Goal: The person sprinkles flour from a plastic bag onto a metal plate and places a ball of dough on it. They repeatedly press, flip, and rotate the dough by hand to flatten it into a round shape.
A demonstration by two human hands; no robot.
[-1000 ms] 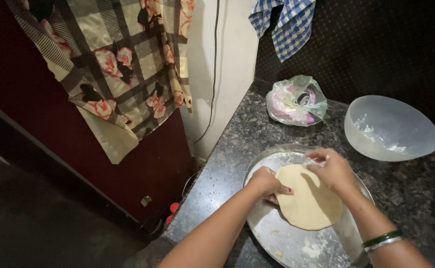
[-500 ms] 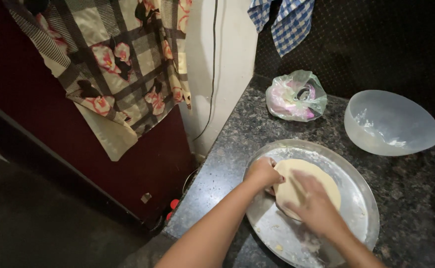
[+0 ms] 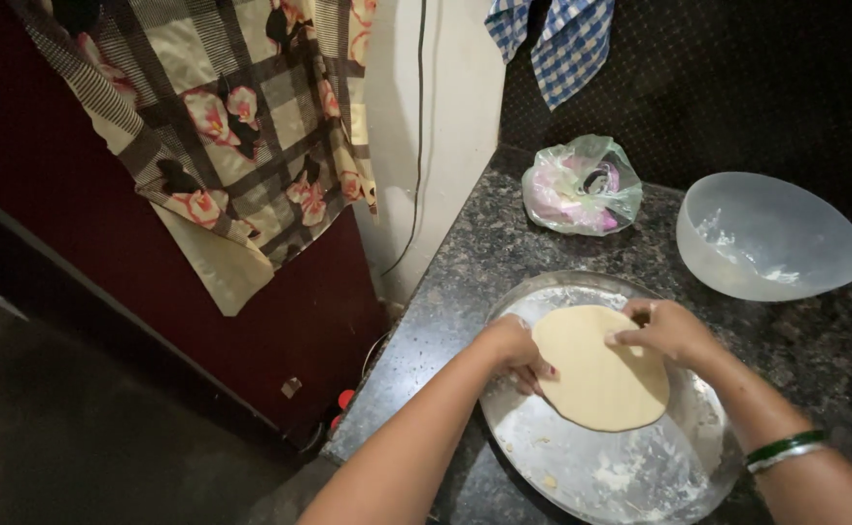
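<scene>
- Head view: a flat, pale round disc of dough (image 3: pixel 598 367) lies in a wide, floured round steel tray (image 3: pixel 640 476) on the speckled dark stone counter (image 3: pixel 465 262).
- The left hand (image 3: pixel 515 352) curls its fingers around the disc's left edge; the right hand (image 3: pixel 667 331), fingers bent, pinches the upper right edge.
- The disc sits between the hands, both equally close, slightly longer along the line from near to far.
- Beyond the tray: a translucent plastic bowl (image 3: pixel 769 236) and a knotted plastic bag (image 3: pixel 582 187).
</scene>
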